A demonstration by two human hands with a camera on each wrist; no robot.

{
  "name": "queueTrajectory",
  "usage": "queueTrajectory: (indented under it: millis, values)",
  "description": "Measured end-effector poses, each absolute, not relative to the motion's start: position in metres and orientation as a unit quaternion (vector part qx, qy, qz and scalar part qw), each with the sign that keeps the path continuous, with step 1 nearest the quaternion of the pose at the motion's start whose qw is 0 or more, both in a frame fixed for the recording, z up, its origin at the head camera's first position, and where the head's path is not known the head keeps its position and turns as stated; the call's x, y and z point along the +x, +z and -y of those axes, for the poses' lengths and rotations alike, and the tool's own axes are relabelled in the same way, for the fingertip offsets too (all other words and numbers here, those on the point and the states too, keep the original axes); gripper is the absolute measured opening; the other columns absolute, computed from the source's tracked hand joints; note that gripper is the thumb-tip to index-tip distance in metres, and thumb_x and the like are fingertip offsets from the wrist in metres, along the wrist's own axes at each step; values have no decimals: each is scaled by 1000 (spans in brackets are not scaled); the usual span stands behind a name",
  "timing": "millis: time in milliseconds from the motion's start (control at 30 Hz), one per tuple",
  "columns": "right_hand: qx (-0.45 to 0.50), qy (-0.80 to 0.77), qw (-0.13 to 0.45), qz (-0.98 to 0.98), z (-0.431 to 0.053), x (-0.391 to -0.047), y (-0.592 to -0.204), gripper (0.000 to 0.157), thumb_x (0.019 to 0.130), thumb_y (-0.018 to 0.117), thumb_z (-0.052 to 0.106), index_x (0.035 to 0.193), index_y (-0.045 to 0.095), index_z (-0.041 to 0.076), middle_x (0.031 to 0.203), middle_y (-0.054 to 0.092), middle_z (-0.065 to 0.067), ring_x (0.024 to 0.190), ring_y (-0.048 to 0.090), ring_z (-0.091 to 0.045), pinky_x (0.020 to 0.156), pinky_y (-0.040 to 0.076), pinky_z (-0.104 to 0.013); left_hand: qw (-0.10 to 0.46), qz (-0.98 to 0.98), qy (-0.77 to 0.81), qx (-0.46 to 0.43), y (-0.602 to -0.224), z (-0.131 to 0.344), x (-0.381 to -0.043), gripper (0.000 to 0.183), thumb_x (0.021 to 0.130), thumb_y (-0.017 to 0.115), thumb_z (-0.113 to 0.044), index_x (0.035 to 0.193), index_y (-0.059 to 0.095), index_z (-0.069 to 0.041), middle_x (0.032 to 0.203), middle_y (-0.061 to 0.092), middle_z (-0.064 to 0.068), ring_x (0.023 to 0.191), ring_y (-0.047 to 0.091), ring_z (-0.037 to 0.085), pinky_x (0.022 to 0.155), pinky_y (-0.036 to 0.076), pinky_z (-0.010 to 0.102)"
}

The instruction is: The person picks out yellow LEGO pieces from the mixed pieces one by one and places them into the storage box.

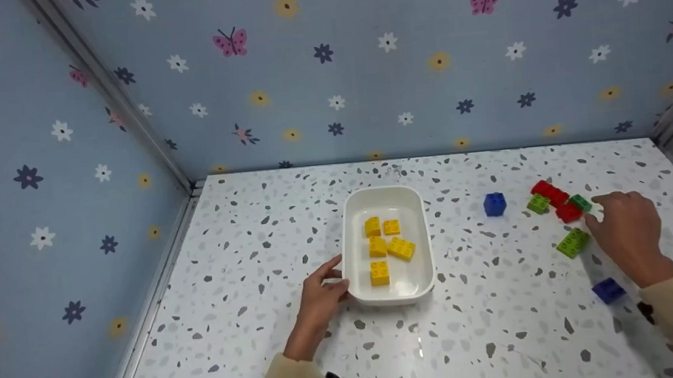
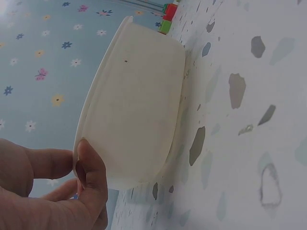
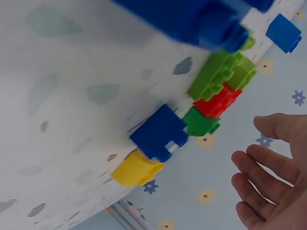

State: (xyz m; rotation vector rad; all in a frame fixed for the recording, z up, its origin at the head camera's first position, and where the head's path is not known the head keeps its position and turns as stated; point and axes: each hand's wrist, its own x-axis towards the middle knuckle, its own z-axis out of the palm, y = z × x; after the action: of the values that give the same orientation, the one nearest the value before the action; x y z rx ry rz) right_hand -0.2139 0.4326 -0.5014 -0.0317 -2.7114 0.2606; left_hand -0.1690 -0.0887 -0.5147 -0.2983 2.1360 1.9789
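Note:
My left hand point(image 1: 317, 300) pinches the near left rim of a white plastic tub point(image 1: 348, 212); the left wrist view shows thumb and fingers on that rim. Inside the tub lie several yellow toy building bricks point(image 1: 401, 248). My right hand point(image 1: 628, 233) is over the right side of the table, its fingers spread with nothing between them in the right wrist view. Just left of it are a dark green brick point(image 1: 579, 203), red bricks point(image 1: 550, 193) and light green bricks point(image 1: 573, 243). A blue brick point(image 3: 160, 132) and a yellow brick point(image 3: 136, 170), seen near it from the wrist, are hidden in the head view.
One blue brick point(image 1: 494, 204) stands between the tub and the red bricks. A darker blue brick point(image 1: 608, 290) lies near the right wrist. Speckled white table point(image 1: 243, 234) surrounds the tub, with flowered panels point(image 1: 363, 77) behind and at the sides.

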Motion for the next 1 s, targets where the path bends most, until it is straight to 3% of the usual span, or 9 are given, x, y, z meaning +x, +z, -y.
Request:
queueTrajectory:
  millis: [200,633,1000]
  values:
    - [-41,87,176,980,-448,-214,-503,37,87,75,0,116,67,-21,105,65,-43,95,57,-59,86,47,-70,108,-723,675,-99,-515,89,-169,56,101,60,3,156,51,-4,126,54,19,101,68,26,89,61,36]
    - [-115,75,117,984,-477,-218,-511,43,91,72,5,122,62,-23,112,62,-44,96,58,-58,85,50,-67,111,-731,664,-111,-513,88,-168,55,102,61,1,156,52,-6,126,55,17,98,66,23,86,60,31]
    - [-193,61,3,979,-490,-225,-510,51,99,63,14,135,55,-20,123,59,-41,105,58,-55,90,52,-62,109,-723,676,-95,-514,90,-167,55,102,59,2,156,51,-3,125,55,19,99,68,24,84,60,30]
